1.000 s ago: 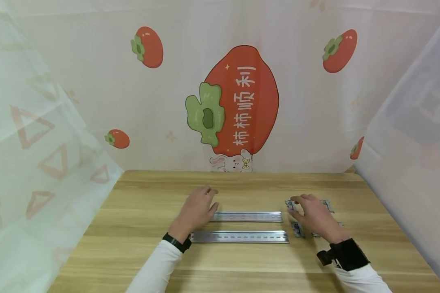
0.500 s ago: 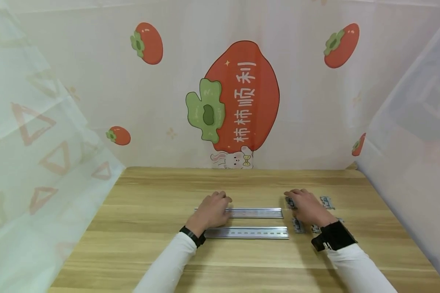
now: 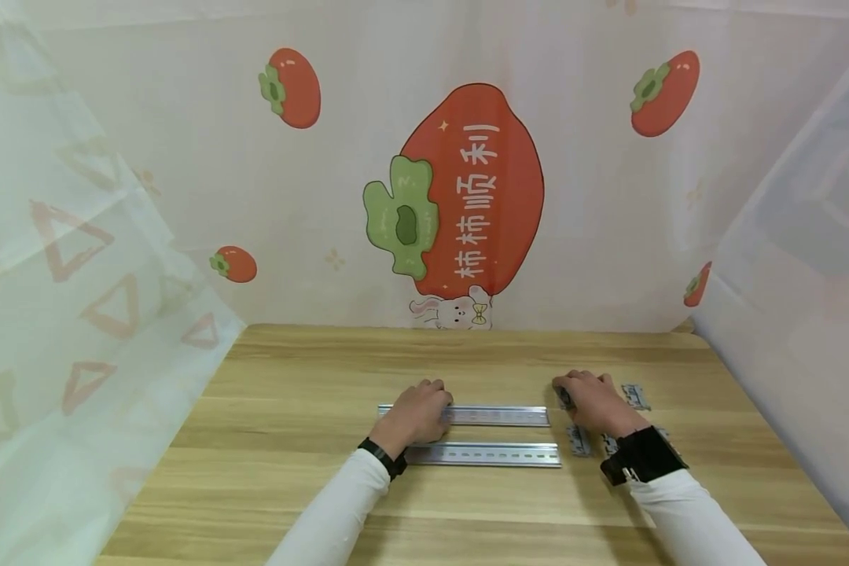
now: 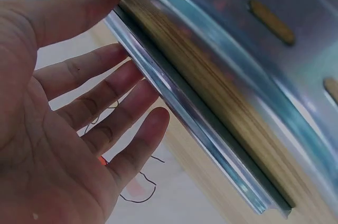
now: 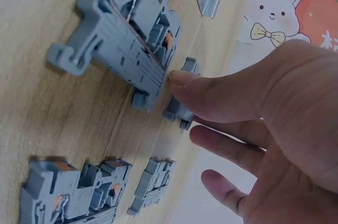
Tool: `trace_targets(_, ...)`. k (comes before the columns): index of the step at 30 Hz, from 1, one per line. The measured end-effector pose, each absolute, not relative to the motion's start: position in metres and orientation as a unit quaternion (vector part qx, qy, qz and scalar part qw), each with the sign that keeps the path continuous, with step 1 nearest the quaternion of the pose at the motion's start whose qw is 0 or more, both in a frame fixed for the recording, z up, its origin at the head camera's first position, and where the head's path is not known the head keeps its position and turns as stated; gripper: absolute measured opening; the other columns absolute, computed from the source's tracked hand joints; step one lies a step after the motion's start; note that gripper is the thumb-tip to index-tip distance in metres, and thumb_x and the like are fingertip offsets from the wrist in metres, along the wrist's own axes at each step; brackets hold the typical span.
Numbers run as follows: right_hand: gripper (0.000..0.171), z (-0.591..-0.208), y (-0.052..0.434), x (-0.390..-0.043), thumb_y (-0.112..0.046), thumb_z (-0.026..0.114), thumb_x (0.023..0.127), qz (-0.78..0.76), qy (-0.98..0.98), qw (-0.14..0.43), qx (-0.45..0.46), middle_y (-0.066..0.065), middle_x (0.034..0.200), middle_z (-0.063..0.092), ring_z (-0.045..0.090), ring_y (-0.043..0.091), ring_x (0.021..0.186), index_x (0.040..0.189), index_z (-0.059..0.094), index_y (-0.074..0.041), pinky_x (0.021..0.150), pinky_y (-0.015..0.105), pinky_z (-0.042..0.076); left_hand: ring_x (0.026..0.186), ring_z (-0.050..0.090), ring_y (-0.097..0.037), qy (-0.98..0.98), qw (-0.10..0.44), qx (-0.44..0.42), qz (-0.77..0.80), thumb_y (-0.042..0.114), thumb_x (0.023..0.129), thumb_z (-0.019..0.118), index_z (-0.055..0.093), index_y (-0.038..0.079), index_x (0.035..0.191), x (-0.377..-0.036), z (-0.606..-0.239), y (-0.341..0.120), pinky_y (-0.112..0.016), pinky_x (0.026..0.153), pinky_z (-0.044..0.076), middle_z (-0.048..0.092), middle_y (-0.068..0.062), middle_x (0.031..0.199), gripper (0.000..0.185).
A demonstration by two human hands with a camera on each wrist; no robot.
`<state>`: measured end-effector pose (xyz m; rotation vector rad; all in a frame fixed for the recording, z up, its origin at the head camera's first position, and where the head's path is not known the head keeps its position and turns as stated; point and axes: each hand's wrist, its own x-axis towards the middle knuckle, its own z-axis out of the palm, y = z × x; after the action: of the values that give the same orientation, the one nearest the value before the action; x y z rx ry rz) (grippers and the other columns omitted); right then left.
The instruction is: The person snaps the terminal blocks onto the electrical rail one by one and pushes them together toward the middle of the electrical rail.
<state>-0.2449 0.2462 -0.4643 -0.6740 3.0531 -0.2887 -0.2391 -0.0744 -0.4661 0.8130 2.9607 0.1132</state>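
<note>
Two slotted metal DIN rails lie parallel on the wooden table. My left hand (image 3: 417, 413) is at the left part of the rear rail (image 3: 502, 416), its thumb on the near edge and its fingers along the far edge. The front rail (image 3: 488, 453) lies closer, partly behind my left wrist. To the right, my right hand (image 3: 594, 401) pinches a grey terminal block (image 5: 178, 106); the thumb shows on it in the right wrist view, while the index finger is mostly hidden. A larger-looking terminal block (image 5: 127, 34) lies nearer that camera.
More grey terminal blocks lie around the right hand: one behind it (image 3: 636, 396), one in front (image 3: 578, 440), others partly covered by the wrist. The wooden tabletop (image 3: 283, 440) extends left of the rails. Printed cloth (image 3: 573, 236) hangs at the back and sides.
My left hand has moved right and down onto the rear rail. The right hand's fingers have lowered and closed on the left rear terminal block. The rails look unmoved.
</note>
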Motion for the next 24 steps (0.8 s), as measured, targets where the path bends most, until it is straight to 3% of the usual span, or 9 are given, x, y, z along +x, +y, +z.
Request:
trace_targets(9,0.049,-0.464,0.243,-0.247,0.002,0.071,0.076,-0.078,0.975,-0.004,-0.207,0.015,0.112,0.059,0.052,0.037,0.107,0.123,0.058,-0.004,0.079,0.054,0.032,0.088,0.052,-0.016,0.965,0.042,0.255,0.054,0.025,0.082,0.073,0.069,0.013,0.104,-0.238,-0.465,-0.072,-0.029,0.068,0.047,0.055,0.000,0.098,0.025)
trace_targets(17,0.048,-0.464,0.239,-0.244,-0.013,0.066,0.087,-0.113,0.970,-0.025,-0.212,0.020,0.118,0.053,0.052,0.037,0.105,0.133,0.051,-0.005,0.089,0.059,0.033,0.088,0.052,-0.016,0.964,0.045,0.254,0.057,0.025,0.083,0.071,0.069,0.013,0.103,-0.238,-0.468,-0.073,-0.029,0.067,0.047,0.054,0.000,0.097,0.023)
trace_targets(24,0.038,-0.460,0.232,-0.245,-0.010,0.058,0.092,-0.203,0.949,-0.042,-0.237,0.021,0.120,0.045,0.050,0.033,0.104,0.128,0.051,-0.002,0.085,0.047,0.041,0.086,0.051,-0.016,0.965,0.038,0.254,0.055,0.026,0.084,0.069,0.068,0.013,0.103,-0.239,-0.469,-0.074,-0.029,0.065,0.047,0.054,0.000,0.096,0.023)
